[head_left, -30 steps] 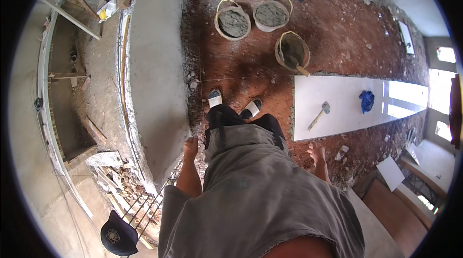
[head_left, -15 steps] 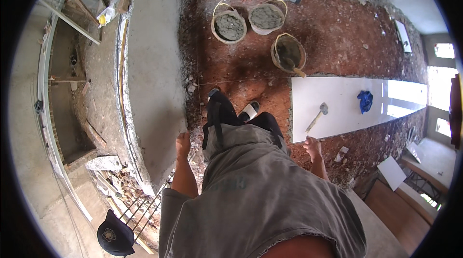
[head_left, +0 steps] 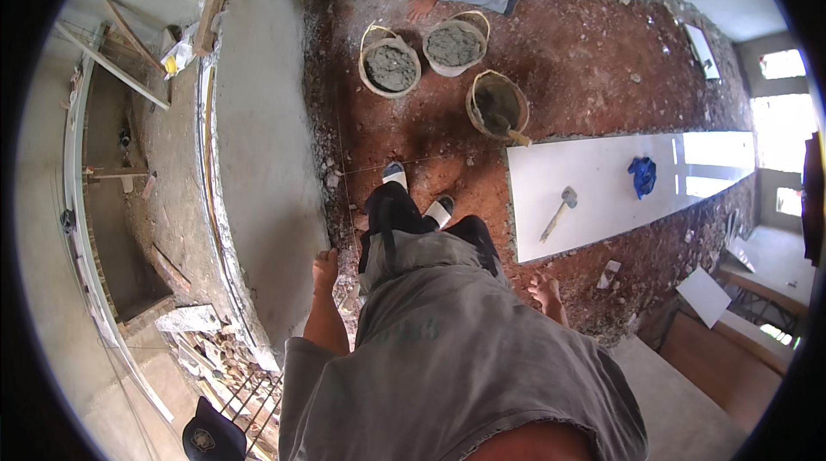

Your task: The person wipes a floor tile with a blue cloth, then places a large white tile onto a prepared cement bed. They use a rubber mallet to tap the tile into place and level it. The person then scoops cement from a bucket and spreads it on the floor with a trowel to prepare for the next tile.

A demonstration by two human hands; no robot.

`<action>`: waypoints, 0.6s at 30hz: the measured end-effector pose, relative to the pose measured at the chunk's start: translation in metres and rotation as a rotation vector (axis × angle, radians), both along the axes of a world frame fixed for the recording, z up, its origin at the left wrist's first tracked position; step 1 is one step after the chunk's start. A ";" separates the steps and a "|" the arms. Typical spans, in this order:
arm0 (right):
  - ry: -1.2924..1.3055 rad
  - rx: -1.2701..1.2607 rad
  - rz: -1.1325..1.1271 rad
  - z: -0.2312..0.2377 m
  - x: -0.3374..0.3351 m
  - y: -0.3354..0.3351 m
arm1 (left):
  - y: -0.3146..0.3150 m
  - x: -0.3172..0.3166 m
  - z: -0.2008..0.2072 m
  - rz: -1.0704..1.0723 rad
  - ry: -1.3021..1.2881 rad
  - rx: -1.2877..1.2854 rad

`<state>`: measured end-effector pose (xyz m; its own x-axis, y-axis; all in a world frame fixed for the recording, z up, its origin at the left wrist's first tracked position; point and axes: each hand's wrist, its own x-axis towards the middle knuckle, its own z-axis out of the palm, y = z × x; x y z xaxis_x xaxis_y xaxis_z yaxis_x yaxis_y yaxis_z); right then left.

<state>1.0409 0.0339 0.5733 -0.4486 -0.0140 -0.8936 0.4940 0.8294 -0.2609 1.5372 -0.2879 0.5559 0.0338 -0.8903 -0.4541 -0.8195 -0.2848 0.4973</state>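
Observation:
My left hand (head_left: 325, 268) hangs beside the smooth grey wall (head_left: 267, 134), its fingers curled in and nothing seen in them. On the other side my right hand (head_left: 545, 290) hangs over the red dirt, empty, with loosely bent fingers apart. It is nearest to the close end of a long white tile surface (head_left: 594, 173). On that surface lie a mallet (head_left: 564, 207) with a grey head and pale handle, and a crumpled blue cloth (head_left: 642, 177). My feet in sandals (head_left: 394, 173) stand on the dirt.
Two buckets of grey mortar (head_left: 390, 67) (head_left: 454, 46) stand ahead, with a third bucket (head_left: 497, 105) closer, a handled tool in it. A co-worker's hand (head_left: 420, 9) touches the ground beyond. A thin string (head_left: 413, 160) crosses the dirt. A dark cap (head_left: 212, 433) is at lower left.
The view has shifted, so the buckets, tile surface and co-worker sit lower and farther left. My right hand has dropped back from beside the tile's end. My left hand hangs much as before.

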 end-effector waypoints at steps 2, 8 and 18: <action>0.013 0.012 0.042 0.010 0.004 0.000 | -0.024 -0.017 0.016 0.024 0.072 0.050; 0.141 0.044 -0.011 0.044 0.017 -0.021 | -0.047 -0.044 0.032 -0.003 0.065 0.124; 0.147 0.003 0.110 0.038 0.054 -0.069 | -0.051 0.047 -0.007 0.116 0.025 0.292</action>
